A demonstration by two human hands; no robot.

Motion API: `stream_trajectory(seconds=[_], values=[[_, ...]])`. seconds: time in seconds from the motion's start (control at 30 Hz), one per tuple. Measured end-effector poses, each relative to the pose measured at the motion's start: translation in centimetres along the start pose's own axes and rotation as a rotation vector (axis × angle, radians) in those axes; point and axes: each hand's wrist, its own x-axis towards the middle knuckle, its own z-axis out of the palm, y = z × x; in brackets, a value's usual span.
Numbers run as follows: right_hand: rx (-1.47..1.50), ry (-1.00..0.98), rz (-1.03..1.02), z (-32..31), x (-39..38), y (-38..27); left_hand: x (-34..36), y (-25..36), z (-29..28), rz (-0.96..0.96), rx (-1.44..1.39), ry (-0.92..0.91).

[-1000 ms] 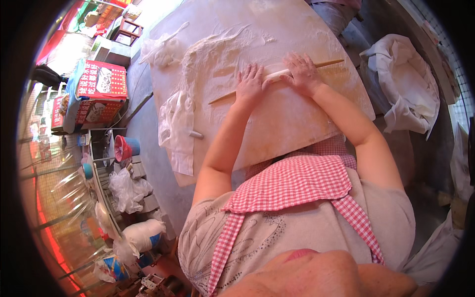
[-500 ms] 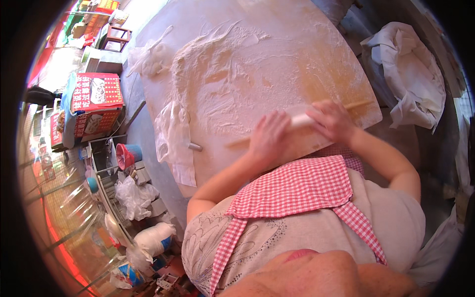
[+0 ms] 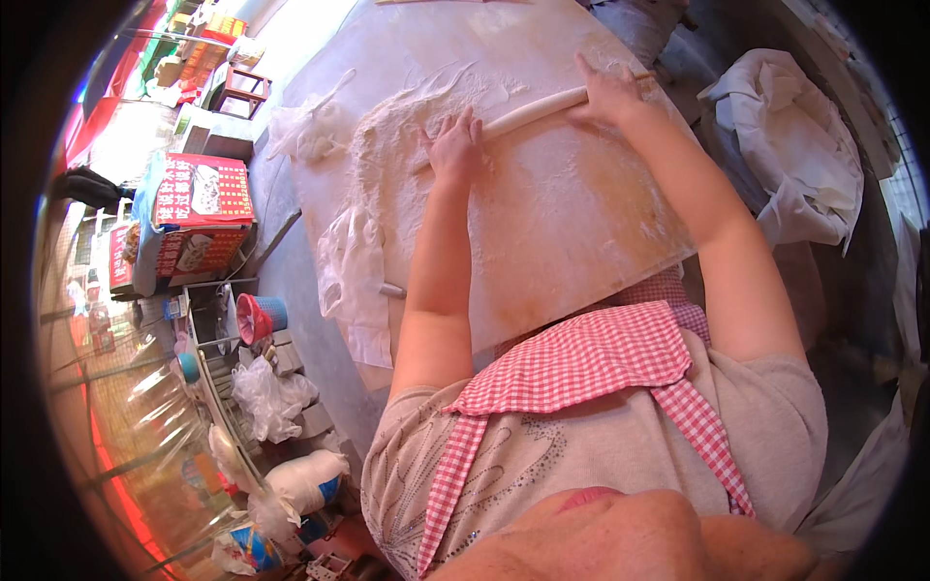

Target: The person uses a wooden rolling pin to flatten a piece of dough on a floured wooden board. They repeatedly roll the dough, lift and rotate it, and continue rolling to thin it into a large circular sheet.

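A long rolling pin [image 3: 635, 79] lies slantwise across the far half of a floured board [image 3: 542, 281]. Around its middle is a thicker pale layer [image 3: 533, 113] that looks like rolled-up dough. My left hand [image 3: 453, 145] rests over the pin toward its left end, fingers curved across it. Near the other end my right hand [image 3: 610, 95] is closed over it, thumb and forefinger apart. Both arms are stretched far forward. Loose flour [image 3: 387, 131] spreads over the board's far left, close to my left hand. The palms and the pin beneath them are hidden.
Left on the board lie a crumpled clear plastic bag [image 3: 315, 131] and a white plastic sheet [image 3: 351, 261], with a short rod end [image 3: 392, 290] beside it. A white cloth bundle [image 3: 790, 136] stands at right. Off the board's left are a red box [image 3: 205, 194] and a red-and-blue basket [image 3: 262, 318].
Both hands have moved the rolling pin forward from the board's near edge to its far half. My arms have straightened, and the view has shifted slightly.
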Motion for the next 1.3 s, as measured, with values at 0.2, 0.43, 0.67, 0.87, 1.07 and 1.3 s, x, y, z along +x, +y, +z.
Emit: stream_trajectory(seconds=[0.2,0.43,0.67,0.87,1.07,1.3], values=[[-0.044,0.013,-0.007,2.1,-6.0,1.3,-4.3,-1.9,-0.3,0.053,0.067,0.027],[-0.027,0.172,-0.171,4.1,-16.3,5.0,-15.4,-1.0,-2.4,0.224,-0.010,0.083],[0.270,0.475,-0.724,6.0,-20.9,8.8,-18.0,1.0,-3.6,0.423,-0.056,0.065],[0.307,0.511,-0.552,3.8,-16.6,13.4,-6.7,9.0,0.0,0.422,0.036,0.097],[0.329,0.384,-0.513,6.1,-20.8,14.9,-13.0,7.5,1.9,0.510,0.091,-0.103],[0.393,0.276,-0.412,5.5,-21.8,10.7,-12.9,3.3,0.7,0.375,-0.035,-0.137]])
